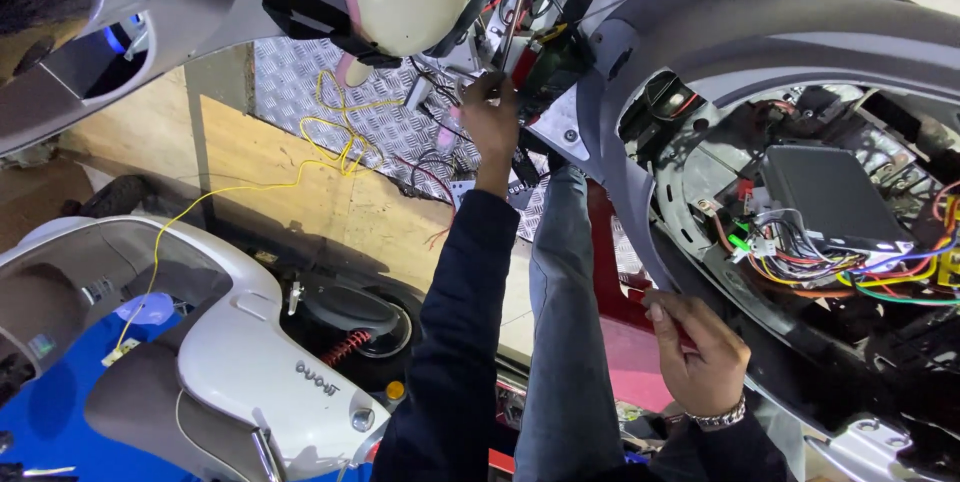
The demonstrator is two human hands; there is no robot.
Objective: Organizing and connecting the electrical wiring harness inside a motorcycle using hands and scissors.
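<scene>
Inside the opened scooter body, our left hand (488,117) pinches a thin dark wire (440,92) near the steering column, grip closed on it; our right hand (700,347) clamps the grey panel edge (640,242). Tugging could snap that wire or unseat connectors.

A grey scooter body panel (610,157) stands curved at one o'clock, its red inner edge (622,312) running down to five.
</scene>
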